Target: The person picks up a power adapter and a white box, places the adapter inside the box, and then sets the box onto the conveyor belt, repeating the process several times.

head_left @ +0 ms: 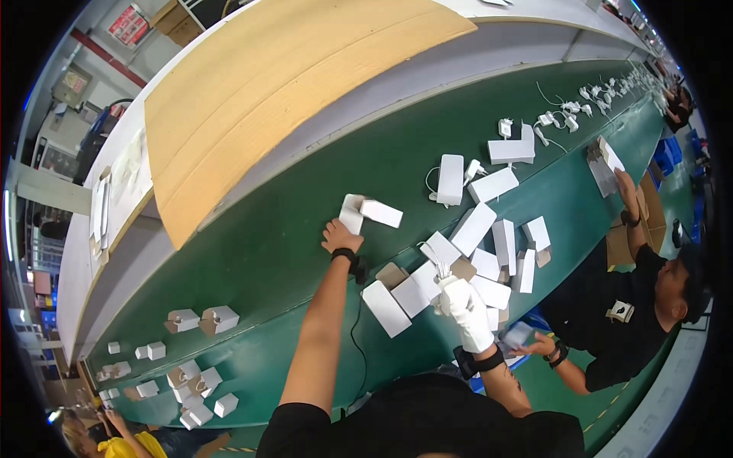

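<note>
My bare left hand point(341, 237) reaches to the belt and grips the near end of a small white box point(352, 214). Against that box lies another white box point(382, 214), tilted to the right. My right hand point(463, 311), in a white glove, is closed on a white cable point(442, 270), whose bundled strands stick out past the fingertips. Around the gloved hand lie several white boxes, among them one box point(386, 308) to its left and another point(473, 228) beyond it. Some boxes have brown flaps open.
White plug chargers point(569, 118) with cables are strewn along the green belt point(282, 206) at the far right. More boxes point(219, 320) stand at the left. A co-worker point(611, 320) at the right holds an open box point(604, 164). Cardboard point(290, 84) covers the shelf.
</note>
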Motion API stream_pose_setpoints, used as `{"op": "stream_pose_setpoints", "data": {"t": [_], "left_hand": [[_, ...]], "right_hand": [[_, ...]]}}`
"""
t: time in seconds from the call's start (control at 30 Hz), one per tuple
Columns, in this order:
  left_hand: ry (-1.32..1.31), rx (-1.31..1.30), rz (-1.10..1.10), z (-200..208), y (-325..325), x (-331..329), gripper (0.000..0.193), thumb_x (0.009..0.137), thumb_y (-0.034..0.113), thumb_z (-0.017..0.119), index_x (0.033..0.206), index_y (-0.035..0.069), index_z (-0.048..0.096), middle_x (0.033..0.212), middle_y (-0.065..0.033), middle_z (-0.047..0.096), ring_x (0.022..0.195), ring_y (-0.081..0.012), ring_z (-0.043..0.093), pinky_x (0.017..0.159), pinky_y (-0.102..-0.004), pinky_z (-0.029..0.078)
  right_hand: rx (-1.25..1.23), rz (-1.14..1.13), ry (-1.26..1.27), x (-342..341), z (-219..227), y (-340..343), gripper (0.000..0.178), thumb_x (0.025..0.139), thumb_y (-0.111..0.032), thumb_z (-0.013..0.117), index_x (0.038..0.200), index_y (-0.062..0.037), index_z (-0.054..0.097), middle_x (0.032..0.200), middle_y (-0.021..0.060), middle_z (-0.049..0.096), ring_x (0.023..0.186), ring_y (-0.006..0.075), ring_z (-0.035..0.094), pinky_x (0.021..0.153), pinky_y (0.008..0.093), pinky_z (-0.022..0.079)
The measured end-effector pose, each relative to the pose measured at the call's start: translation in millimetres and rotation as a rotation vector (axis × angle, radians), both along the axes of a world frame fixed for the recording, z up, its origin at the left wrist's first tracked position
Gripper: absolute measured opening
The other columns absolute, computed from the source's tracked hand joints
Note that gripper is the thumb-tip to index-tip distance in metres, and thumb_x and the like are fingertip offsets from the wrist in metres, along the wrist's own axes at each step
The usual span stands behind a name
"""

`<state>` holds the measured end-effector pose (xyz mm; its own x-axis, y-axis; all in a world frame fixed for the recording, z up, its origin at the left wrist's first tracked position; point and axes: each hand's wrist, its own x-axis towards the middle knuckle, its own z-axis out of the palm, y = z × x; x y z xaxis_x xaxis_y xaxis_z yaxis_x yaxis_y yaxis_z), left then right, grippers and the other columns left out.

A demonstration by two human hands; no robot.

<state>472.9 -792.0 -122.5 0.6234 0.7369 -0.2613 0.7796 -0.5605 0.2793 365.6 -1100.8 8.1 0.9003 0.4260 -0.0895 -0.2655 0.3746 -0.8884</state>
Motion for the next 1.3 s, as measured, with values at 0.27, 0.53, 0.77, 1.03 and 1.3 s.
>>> {"op": "stream_pose_setpoints", "data": {"t": [0.27, 0.53, 0.77, 1.03, 1.3], "left_hand": [[-0.575, -0.953, -0.669, 54.2, -8.4, -95.5, 0.089, 0.056, 0.008, 0.081, 0.131, 0.006, 0.034, 0.121, -0.0079, 0.049, 0.114, -0.0223, 0.048, 0.098, -0.0376, 0.04], [-0.464, -0.698, -1.014, 137.7, -47.8, -153.2, 0.091, 0.054, 0.017, 0.085, 0.133, 0.007, 0.04, 0.128, -0.0106, 0.047, 0.114, -0.0262, 0.048, 0.099, -0.0357, 0.038], [-0.716, -0.567, -0.878, 126.1, -72.0, -162.1, 0.08, 0.053, 0.018, 0.084, 0.124, 0.007, 0.048, 0.12, -0.0115, 0.053, 0.109, -0.0304, 0.051, 0.093, -0.038, 0.042], [-0.702, -0.341, -0.657, 92.7, -34.7, -133.6, 0.066, 0.055, 0.023, 0.085, 0.109, 0.003, 0.053, 0.111, -0.0117, 0.053, 0.106, -0.0228, 0.052, 0.091, -0.0355, 0.042], [-0.477, -0.263, -0.373, -30.9, 166.8, -152.9, 0.09, 0.059, 0.02, 0.085, 0.129, 0.002, 0.031, 0.119, -0.0118, 0.046, 0.108, -0.0237, 0.049, 0.092, -0.0361, 0.041]], "right_hand": [[0.241, 0.234, 0.091, 9.7, 18.4, -0.1, 0.042, 0.086, -0.03, 0.063, 0.114, -0.0027, 0.051, 0.098, 0.0077, 0.059, 0.087, 0.0158, 0.058, 0.07, 0.0279, 0.05], [-0.669, 0.559, -0.785, 25.2, 47.1, 32.1, 0.031, 0.081, -0.024, 0.063, 0.1, -0.0008, 0.059, 0.093, 0.0127, 0.062, 0.082, 0.0257, 0.061, 0.066, 0.0344, 0.049], [-1.041, 0.437, -1.377, 20.4, 35.7, 50.3, 0.02, 0.076, -0.019, 0.06, 0.09, -0.0039, 0.061, 0.085, 0.0171, 0.061, 0.079, 0.0332, 0.06, 0.068, 0.0406, 0.048], [-0.709, 0.055, -1.649, 131.1, -28.2, 67.8, 0.017, 0.083, -0.023, 0.053, 0.085, -0.0113, 0.065, 0.091, 0.0118, 0.064, 0.081, 0.0306, 0.061, 0.069, 0.0397, 0.049], [-1.779, -0.156, -0.383, 324.8, -83.5, 67.4, 0.034, 0.08, -0.039, 0.06, 0.093, -0.0088, 0.07, 0.094, 0.0161, 0.067, 0.092, 0.0347, 0.063, 0.076, 0.0393, 0.051]]}}
